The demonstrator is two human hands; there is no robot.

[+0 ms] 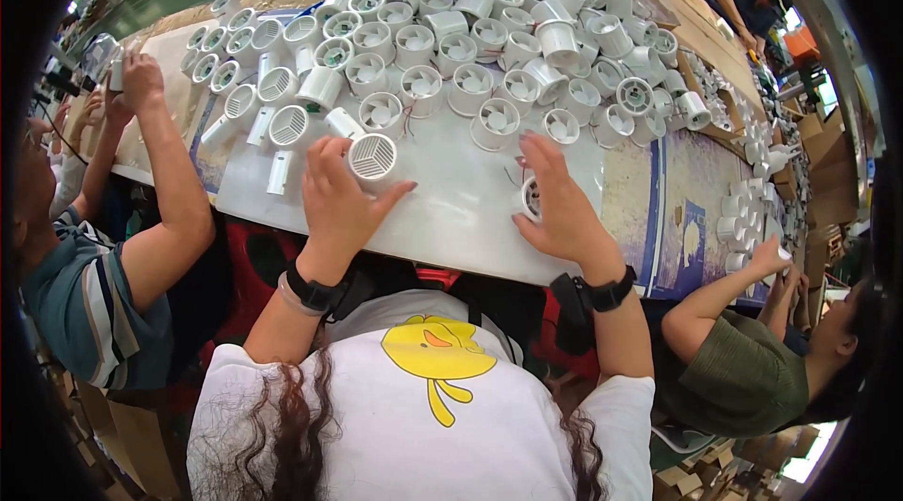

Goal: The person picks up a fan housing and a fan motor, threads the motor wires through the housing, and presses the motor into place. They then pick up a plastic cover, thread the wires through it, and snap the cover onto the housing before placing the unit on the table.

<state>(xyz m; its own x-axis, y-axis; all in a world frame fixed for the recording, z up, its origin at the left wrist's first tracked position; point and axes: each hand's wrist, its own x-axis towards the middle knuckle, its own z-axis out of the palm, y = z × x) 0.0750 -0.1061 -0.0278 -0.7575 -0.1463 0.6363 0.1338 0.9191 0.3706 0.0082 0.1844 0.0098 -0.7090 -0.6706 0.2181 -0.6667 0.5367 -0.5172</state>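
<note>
My left hand is open, thumb stretched out to the right, fingers curved beside a white round housing with a slatted grille. The fingers lie close along its left side; the thumb stands apart from it. My right hand is closed around a white fan housing, thumb on the near side and fingers over the far side. Most of that fan housing is hidden behind the hand, and thin dark wires stick out at its far left. Both hands are over the white work surface.
A large heap of white fan housings covers the far side. Grille-topped housings and flat white strips lie left. Co-workers sit at left and right; white cylinders stand near the right one.
</note>
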